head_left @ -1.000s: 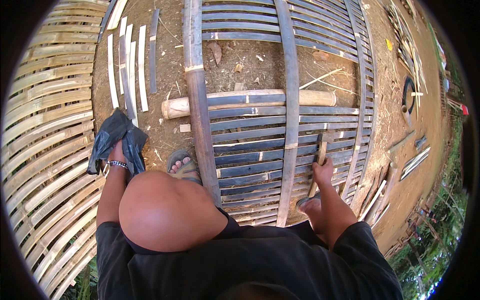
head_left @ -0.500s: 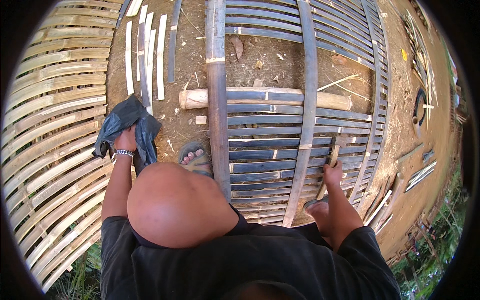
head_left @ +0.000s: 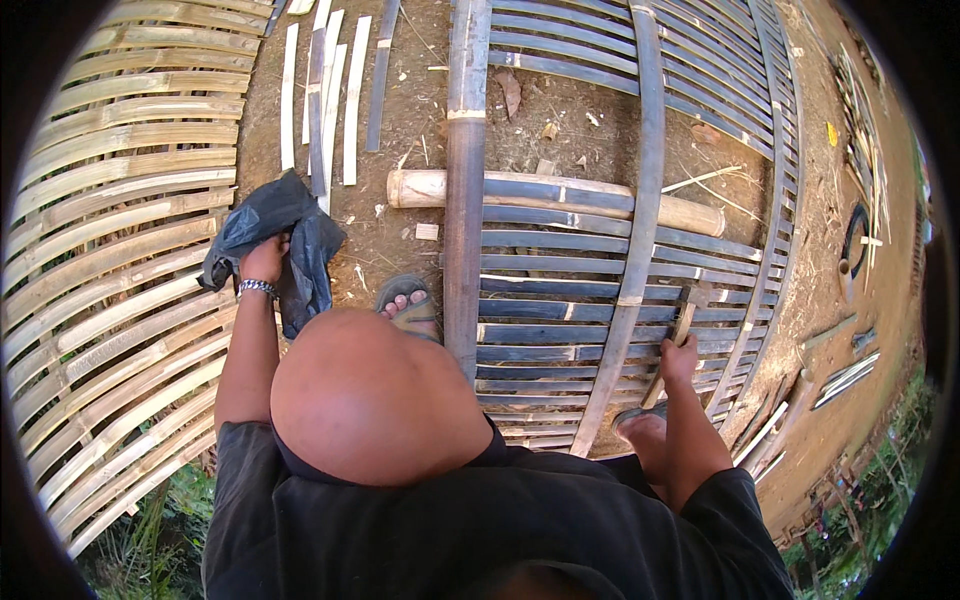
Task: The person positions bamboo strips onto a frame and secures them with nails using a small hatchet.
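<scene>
A crumpled black plastic bag (head_left: 312,240) hangs from my left hand (head_left: 263,260), whose fingers are closed on it; some fingers are hidden in its folds. The bag is beside my bent knee, near the pale bamboo slats (head_left: 150,215) on the left. My right hand (head_left: 680,360) is wrapped round the wooden handle of a hammer (head_left: 684,325). The hammer's head points away from me, over the dark bamboo slat panel (head_left: 560,310). Under part of this panel lies a round bamboo log (head_left: 415,188), crosswise to the long bamboo rail (head_left: 466,200).
Loose bamboo strips (head_left: 352,110) lie on the dirt between the two slatted panels. A small wood block (head_left: 427,231) is near my sandalled foot (head_left: 410,305). On the right, a black ring (head_left: 853,240), bamboo strips (head_left: 846,380) and poles (head_left: 788,410) lie on the ground.
The whole view has shifted slightly, so the scene sits a little further right. Both hands keep their holds on the bag and the hammer, with little movement of their own.
</scene>
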The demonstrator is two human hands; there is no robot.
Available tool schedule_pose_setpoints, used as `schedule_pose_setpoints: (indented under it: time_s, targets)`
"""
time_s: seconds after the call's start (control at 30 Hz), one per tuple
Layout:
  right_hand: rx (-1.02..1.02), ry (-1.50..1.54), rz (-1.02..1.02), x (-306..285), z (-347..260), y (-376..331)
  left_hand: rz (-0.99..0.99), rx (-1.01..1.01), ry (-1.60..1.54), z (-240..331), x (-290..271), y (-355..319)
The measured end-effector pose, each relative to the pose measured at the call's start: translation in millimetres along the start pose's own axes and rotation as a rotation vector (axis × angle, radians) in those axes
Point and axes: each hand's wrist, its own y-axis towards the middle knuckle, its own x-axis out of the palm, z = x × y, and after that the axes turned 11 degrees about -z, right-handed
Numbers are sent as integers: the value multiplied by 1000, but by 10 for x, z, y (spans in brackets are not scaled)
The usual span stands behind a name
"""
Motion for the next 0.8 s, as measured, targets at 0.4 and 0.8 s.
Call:
schedule_pose_setpoints:
  time_s: [0.4, 0.8]
  targets:
    - [32, 17, 0, 26, 47, -2, -168, 116, -1631, 204, -310, -1036]
    - [39, -4, 239, -12, -43, 58, -291, 200, -1881, 673, -394, -1445]
